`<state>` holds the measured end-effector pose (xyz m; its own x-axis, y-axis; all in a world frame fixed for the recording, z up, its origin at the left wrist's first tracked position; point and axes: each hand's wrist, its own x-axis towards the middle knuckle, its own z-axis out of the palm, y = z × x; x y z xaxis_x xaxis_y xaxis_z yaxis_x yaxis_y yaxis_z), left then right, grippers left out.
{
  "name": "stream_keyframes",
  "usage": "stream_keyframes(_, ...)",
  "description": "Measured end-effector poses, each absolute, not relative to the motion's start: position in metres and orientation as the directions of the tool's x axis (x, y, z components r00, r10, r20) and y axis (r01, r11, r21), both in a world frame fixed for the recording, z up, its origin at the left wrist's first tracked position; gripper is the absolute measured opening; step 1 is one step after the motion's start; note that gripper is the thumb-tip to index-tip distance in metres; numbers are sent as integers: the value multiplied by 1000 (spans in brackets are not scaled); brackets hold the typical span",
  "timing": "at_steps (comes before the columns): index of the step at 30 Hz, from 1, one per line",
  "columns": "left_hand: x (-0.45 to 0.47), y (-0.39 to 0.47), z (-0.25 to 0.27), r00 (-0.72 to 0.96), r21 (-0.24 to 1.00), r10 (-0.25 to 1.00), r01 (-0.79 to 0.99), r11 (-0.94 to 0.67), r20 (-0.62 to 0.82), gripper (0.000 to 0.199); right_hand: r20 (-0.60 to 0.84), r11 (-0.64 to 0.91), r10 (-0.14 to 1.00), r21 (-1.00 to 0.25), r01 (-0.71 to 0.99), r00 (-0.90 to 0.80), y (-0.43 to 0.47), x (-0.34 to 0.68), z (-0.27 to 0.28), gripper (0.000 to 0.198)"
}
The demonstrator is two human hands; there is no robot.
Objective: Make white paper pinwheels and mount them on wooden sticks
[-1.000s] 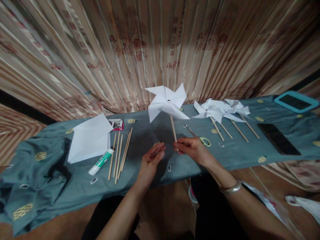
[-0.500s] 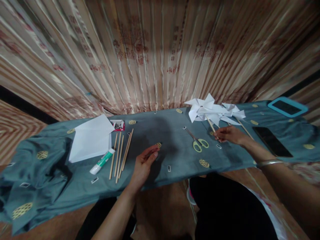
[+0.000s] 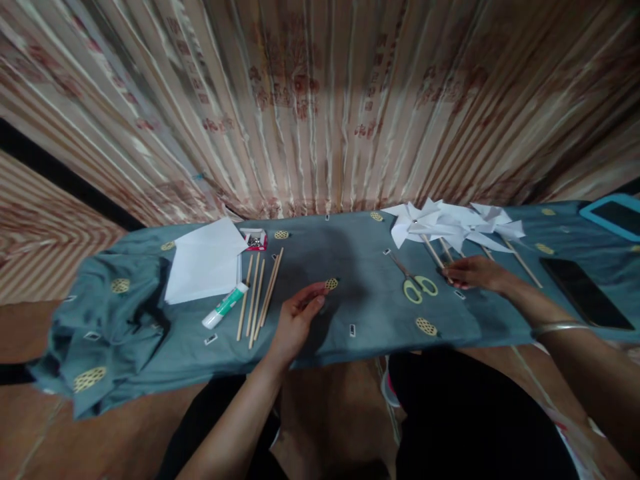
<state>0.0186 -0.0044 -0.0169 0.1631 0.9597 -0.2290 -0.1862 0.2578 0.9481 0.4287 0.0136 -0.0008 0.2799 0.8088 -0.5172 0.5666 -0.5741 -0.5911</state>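
My right hand (image 3: 473,272) is closed around the wooden stick of a white paper pinwheel (image 3: 415,222) at the table's right. The pinwheel's head rests against or on several other white paper pinwheels (image 3: 493,217), whose sticks point toward me. Over the middle of the table, my left hand (image 3: 297,317) hovers with its fingers loosely curved, thumb apart, and nothing visible in them. Between the two hands lie green-handled scissors (image 3: 415,283). Several loose wooden sticks (image 3: 257,293) lie just left of my left hand.
A stack of white paper (image 3: 203,263) lies at left, with a glue stick (image 3: 225,307) by its corner. Behind the sticks stands a small box of metal pins (image 3: 255,239). A black phone (image 3: 585,292) and a blue-framed device (image 3: 615,215) lie far right on the green cloth (image 3: 350,267).
The camera view has turned slightly left, so everything sits further right in the picture. My right hand keeps hold of the pinwheel stick; my left hand stays empty in nearly the same pose.
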Motion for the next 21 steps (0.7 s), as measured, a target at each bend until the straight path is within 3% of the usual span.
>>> stream_keyframes(5,7,-9,-18,148,946,962,-197,256,-230,37,-413,-533,839,-495,687,354,7,432,4,18)
stream_keyframes(8,-2,-10,-19,148,957,968,-177,228,-203,34,-56,-425,905,-182,887,423,3,414,5,7)
stream_keyframes(10,-8,-11,-19,129,970,977,-156,187,-168,31,73,-309,944,-157,938,323,2,384,5,6)
stream_keyframes(15,-21,-14,-14,46,994,997,-90,64,-60,21,124,131,989,-420,898,-86,19,262,3,17)
stream_keyframes(17,-26,-14,-11,23,996,999,-83,40,-38,18,152,285,958,-458,842,-241,34,208,4,20)
stream_keyframes(19,-31,-12,-7,-4,995,1000,-96,17,-17,17,189,411,912,-410,814,-365,53,157,6,21)
stream_keyframes(21,-37,-9,-3,-51,993,999,-117,-8,2,17,241,532,842,-228,815,-482,75,111,7,25)
